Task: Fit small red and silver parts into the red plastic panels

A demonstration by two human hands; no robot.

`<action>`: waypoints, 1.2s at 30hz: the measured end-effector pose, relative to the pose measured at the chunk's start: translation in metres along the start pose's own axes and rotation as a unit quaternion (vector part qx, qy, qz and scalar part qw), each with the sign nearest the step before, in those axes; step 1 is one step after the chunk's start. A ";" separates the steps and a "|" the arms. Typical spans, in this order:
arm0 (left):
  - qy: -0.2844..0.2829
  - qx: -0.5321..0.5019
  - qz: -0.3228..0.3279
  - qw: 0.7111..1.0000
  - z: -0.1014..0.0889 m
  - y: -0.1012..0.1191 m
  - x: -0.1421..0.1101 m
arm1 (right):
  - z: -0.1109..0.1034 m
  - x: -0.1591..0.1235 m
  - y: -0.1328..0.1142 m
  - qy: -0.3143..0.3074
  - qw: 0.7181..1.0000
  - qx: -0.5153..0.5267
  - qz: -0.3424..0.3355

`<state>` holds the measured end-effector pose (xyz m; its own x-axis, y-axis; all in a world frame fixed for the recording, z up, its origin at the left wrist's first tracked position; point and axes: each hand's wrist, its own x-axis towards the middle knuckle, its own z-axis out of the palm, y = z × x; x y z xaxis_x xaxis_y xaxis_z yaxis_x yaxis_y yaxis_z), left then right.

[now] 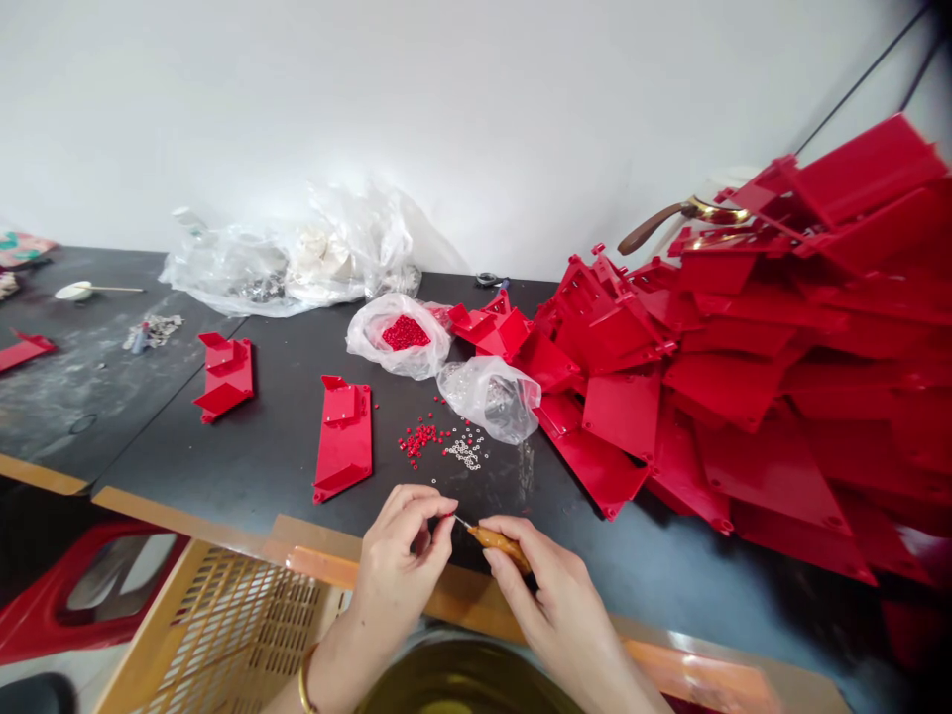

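My right hand [554, 595] grips a wooden-handled awl [500, 547], its thin metal point aimed left. My left hand [402, 555] pinches a tiny item at that point, too small to identify clearly. In front of my hands, on the black tabletop [283, 476], lie loose red beads [417, 441] and small silver rings [466, 453]. Two flat red plastic panels [343, 438] lie to the left of them. A large heap of similar red panels [733, 367] rises on the right.
A clear bag of red beads [398, 335] and a bag of metal parts [491, 399] sit behind my hands. A wide plastic bag [287, 263] lies by the wall. A slatted yellow crate [238, 625] stands below the table edge at the left, and a round container [461, 679] sits beneath my hands.
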<state>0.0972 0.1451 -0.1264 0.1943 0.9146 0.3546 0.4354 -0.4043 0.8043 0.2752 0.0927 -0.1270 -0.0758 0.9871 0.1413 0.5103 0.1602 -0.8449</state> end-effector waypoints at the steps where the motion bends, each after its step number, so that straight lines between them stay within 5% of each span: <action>1: -0.003 -0.024 -0.030 0.999 0.000 -0.001 0.000 | -0.001 0.000 0.000 0.002 1.000 0.001 0.001; 5: -0.010 -0.188 -0.189 0.964 0.002 -0.003 0.000 | -0.001 0.000 -0.002 0.006 1.000 0.012 0.002; 10: 0.029 -0.378 -0.351 0.856 0.006 0.002 -0.002 | 0.002 0.001 -0.007 0.015 1.000 0.024 0.003; 18: 0.043 -0.554 -0.415 0.720 0.005 0.011 -0.009 | 0.002 0.003 -0.010 0.058 0.997 0.038 -0.034; 36: 0.005 -0.613 -0.397 0.683 0.012 0.018 -0.016 | 0.005 0.006 -0.026 -0.003 0.994 0.103 -0.021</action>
<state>0.1124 0.1231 -0.1238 0.3160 0.8471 -0.4274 -0.6637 0.5192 0.5384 0.2571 0.0940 -0.1065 -0.0978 0.9796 0.1756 0.3199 0.1981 -0.9265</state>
